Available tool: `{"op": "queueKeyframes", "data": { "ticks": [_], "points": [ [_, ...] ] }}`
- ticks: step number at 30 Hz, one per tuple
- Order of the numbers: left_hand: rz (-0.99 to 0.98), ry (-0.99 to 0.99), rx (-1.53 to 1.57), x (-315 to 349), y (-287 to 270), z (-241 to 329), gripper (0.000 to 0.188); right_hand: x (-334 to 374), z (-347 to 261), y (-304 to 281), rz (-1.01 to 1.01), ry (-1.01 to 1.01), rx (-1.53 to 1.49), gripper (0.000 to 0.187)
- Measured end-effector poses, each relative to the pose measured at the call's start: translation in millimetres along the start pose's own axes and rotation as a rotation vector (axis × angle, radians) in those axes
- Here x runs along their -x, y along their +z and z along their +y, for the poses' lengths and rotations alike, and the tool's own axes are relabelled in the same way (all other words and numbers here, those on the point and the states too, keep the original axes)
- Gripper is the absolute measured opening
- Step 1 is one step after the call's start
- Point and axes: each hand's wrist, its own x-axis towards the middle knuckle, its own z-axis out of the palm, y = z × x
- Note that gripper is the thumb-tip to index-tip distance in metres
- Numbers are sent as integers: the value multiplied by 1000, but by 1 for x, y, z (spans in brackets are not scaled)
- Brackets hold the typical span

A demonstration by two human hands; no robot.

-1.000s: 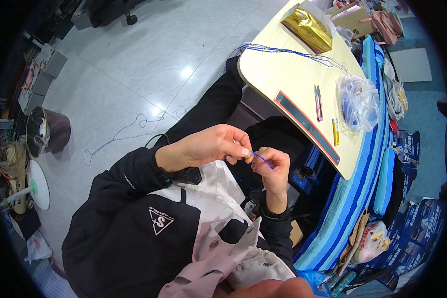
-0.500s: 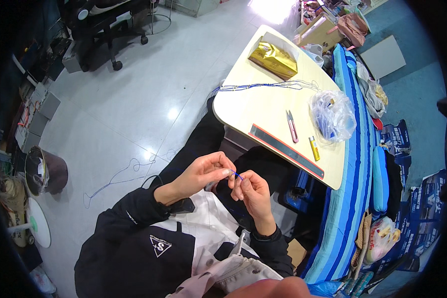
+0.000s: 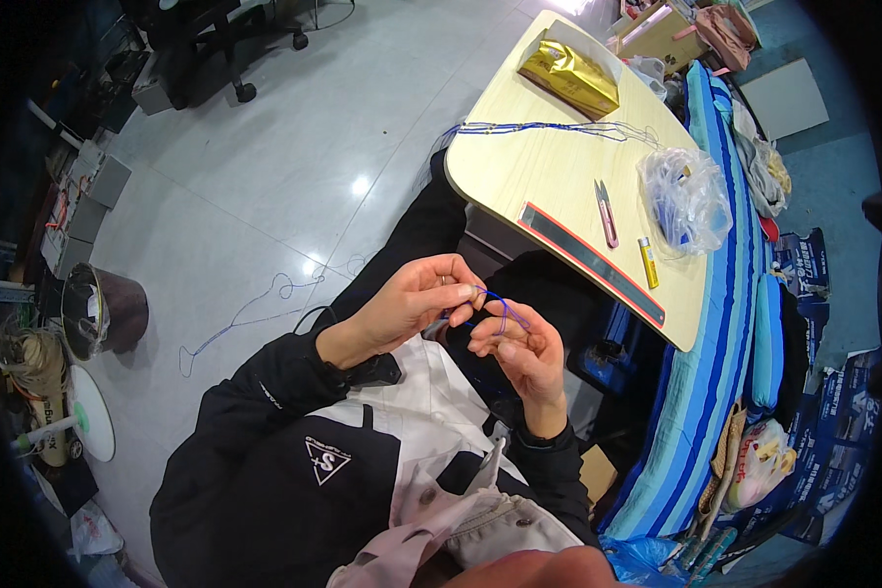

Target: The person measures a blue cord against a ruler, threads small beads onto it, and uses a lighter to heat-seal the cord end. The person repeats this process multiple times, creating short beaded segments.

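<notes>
A thin blue cord (image 3: 495, 295) runs between my two hands, held over my lap near the table's front edge. My left hand (image 3: 426, 299) pinches the cord between thumb and forefinger. Loops of the same cord pass around the bent fingers of my right hand (image 3: 527, 365), whose thumb presses toward them. Part of the cord is hidden behind the fingers. On the pale table (image 3: 529, 176) lie a black ruler with red edges (image 3: 593, 263), thread snips (image 3: 607, 218) and a small yellow tube (image 3: 649, 263).
A bundle of blue cords (image 3: 549, 127) stretches across the table below a gold packet (image 3: 570, 78). A clear plastic bag (image 3: 691, 206) sits at the table's right. Loose thread (image 3: 230, 323) trails over the floor near a bin (image 3: 118, 314). Blue striped bedding (image 3: 691, 382) borders the right side.
My hands have moved slightly apart, and a wider loop of blue cord now shows at my right fingers. The whole view has shifted, with the table sitting higher and farther right.
</notes>
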Motion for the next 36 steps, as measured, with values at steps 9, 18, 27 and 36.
{"op": "queueKeyframes", "data": {
  "ticks": [9,18,27,36],
  "points": [
    [-12,-6,-143,0,1,1,12,-5,9,4,362,-165,228,16],
    [-35,92,-108,6,5,-2,3,-8,11,18,471,-169,283,15],
    [-131,163,-468,-1,14,-4,8,-22,-24,26,287,-655,788,7],
    [-161,86,-330,-1,23,2,9,-52,-48,21,433,-471,609,16]
  ]
}}
